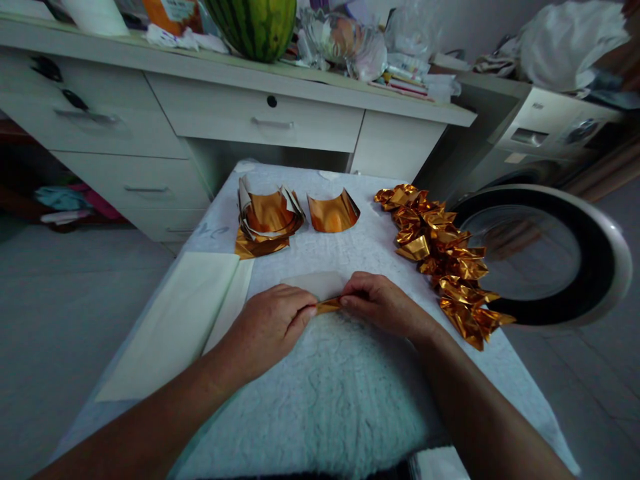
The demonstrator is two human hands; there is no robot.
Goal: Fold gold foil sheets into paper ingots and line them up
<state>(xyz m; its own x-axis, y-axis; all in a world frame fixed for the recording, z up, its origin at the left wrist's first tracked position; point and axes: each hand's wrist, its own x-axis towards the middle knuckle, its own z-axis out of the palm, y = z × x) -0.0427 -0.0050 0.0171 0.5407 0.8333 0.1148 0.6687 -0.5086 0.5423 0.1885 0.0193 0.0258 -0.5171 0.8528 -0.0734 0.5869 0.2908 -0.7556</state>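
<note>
Between my two hands, near the middle of the cloth-covered table, is a gold-and-white paper (329,306) with a narrow gold strip along its near edge. My left hand (280,320) pinches its left end, and my right hand (377,301) pinches the right end. Beyond them lies a stack of curled gold sheets (270,213), with a single curved gold sheet (334,212) to its right. A row of crumpled gold foil pieces (435,247) runs down the table's right side. White paper sheets (175,320) lie at the left.
Behind the table (370,400) stands a white desk (225,113) with drawers, holding a watermelon (255,27), a glass bowl (330,37) and plastic bags. At the right, a washing machine's round door (545,253) hangs open beside the table edge.
</note>
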